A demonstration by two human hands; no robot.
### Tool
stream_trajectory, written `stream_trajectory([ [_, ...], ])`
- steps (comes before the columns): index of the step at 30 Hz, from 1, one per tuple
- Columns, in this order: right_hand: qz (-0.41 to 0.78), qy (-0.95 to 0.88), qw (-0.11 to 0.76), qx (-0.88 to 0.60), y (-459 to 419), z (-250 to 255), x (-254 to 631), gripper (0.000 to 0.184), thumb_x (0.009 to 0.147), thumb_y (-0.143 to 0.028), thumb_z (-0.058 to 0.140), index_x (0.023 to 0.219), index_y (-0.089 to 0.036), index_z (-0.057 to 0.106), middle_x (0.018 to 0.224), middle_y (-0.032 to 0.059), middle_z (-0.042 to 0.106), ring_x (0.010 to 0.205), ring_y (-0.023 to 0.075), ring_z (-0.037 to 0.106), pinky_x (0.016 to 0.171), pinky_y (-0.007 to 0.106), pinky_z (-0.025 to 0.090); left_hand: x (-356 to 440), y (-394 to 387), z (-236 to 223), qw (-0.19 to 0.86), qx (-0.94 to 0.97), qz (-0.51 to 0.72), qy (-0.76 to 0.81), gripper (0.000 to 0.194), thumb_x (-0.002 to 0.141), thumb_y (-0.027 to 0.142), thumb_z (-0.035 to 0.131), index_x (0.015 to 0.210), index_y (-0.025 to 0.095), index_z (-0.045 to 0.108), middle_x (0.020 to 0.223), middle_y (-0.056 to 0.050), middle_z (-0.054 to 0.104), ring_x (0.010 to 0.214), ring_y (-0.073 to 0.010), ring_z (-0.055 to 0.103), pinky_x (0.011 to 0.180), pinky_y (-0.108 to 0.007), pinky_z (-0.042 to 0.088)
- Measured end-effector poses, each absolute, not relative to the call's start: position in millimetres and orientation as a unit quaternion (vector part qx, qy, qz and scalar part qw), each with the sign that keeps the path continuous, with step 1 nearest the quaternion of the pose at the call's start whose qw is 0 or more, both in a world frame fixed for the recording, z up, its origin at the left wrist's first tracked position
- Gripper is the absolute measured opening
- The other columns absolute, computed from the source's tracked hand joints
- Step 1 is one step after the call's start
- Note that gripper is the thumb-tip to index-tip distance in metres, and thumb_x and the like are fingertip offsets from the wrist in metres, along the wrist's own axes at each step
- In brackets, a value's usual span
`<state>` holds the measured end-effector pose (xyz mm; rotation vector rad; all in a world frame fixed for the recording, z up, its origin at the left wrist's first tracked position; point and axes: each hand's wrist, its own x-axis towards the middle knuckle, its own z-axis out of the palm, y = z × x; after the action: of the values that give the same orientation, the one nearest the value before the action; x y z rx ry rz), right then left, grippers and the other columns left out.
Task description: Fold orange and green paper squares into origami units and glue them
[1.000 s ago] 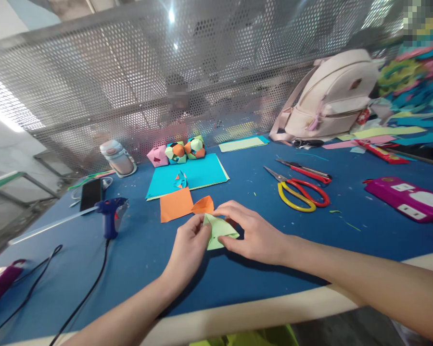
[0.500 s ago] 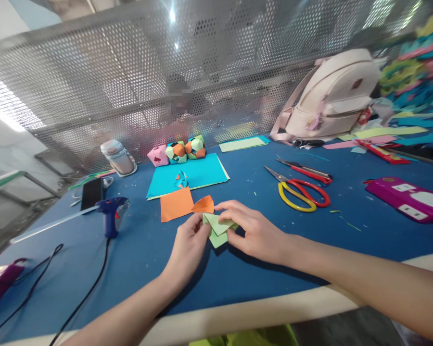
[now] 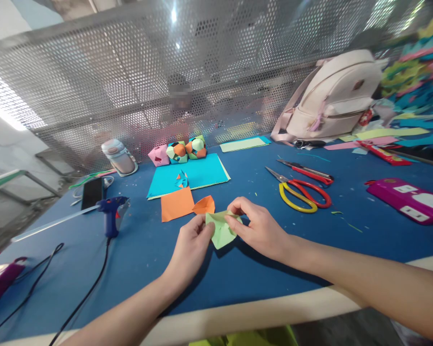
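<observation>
A small light green paper (image 3: 223,233) with creases is held above the blue table, its upper flap partly lifted. My left hand (image 3: 194,240) pinches its left corner between thumb and fingers. On the other side, my right hand (image 3: 256,223) grips the upper right edge, thumb in front and fingers behind. Just beyond the paper lie a folded orange paper piece (image 3: 204,205) and a flat orange square (image 3: 177,204). A small blue and orange folded piece (image 3: 182,179) rests on the blue paper sheets (image 3: 205,170).
Scissors (image 3: 299,194) and a red cutter (image 3: 306,171) lie to the right. At the left are a glue gun (image 3: 111,216) with a cord, a phone (image 3: 93,193) and a bottle (image 3: 119,157). Folded paper balls (image 3: 176,152) and a backpack (image 3: 334,96) stand along the mesh panel (image 3: 137,86).
The green paper's front flap has been opened upward, so its inner creased face shows. My right hand has shifted slightly from the flap to the upper right edge.
</observation>
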<state>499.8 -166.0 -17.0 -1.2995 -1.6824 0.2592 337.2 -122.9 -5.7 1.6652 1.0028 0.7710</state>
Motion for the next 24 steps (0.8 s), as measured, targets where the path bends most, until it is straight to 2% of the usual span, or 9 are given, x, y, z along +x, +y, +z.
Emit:
stream_trajectory([
  [5, 0.072, -0.721, 0.495, -0.479, -165.7, -17.7, 500.0, 0.010, 0.087, -0.013, 0.047, 0.079, -0.020, 0.047, 0.076, 0.0007, 0.050, 0.070, 0.0125, 0.050, 0.063, 0.025, 0.041, 337.8, -123.6, -5.8, 0.526, 0.680, 0.314, 0.403, 0.030, 0.081, 0.043, 0.052, 0.070, 0.015, 0.054, 0.063, 0.003, 0.045, 0.059, -0.0107, 0.038, 0.054, -0.021, 0.032],
  [9, 0.049, -0.743, 0.514, -0.426, -165.5, -17.5, 499.7, 0.007, 0.088, -0.013, 0.049, 0.085, -0.019, 0.052, 0.084, 0.0047, 0.055, 0.079, 0.0147, 0.054, 0.069, 0.027, 0.044, 337.6, -123.7, -6.4, 0.514, 0.692, 0.307, 0.403, 0.034, 0.082, 0.046, 0.052, 0.064, 0.016, 0.050, 0.060, 0.004, 0.039, 0.057, -0.0102, 0.034, 0.052, -0.021, 0.029],
  [17, -0.019, -0.751, 0.507, -0.422, -166.2, -15.2, 500.2, 0.013, 0.088, -0.013, 0.051, 0.076, -0.018, 0.054, 0.072, 0.0038, 0.057, 0.070, 0.0148, 0.054, 0.063, 0.028, 0.044, 337.5, -126.8, -3.0, 0.504, 0.702, 0.304, 0.401, 0.033, 0.081, 0.042, 0.052, 0.062, 0.016, 0.050, 0.059, 0.003, 0.040, 0.057, -0.0106, 0.036, 0.051, -0.021, 0.030],
  [24, -0.022, -0.757, 0.506, -0.413, -166.5, -15.6, 501.7, 0.012, 0.087, -0.012, 0.047, 0.082, -0.018, 0.056, 0.072, 0.0035, 0.056, 0.069, 0.0145, 0.054, 0.062, 0.027, 0.045, 336.6, -126.3, -2.2, 0.521, 0.685, 0.317, 0.399, 0.032, 0.080, 0.042, 0.053, 0.063, 0.015, 0.053, 0.059, 0.002, 0.044, 0.057, -0.0109, 0.039, 0.051, -0.020, 0.034],
])
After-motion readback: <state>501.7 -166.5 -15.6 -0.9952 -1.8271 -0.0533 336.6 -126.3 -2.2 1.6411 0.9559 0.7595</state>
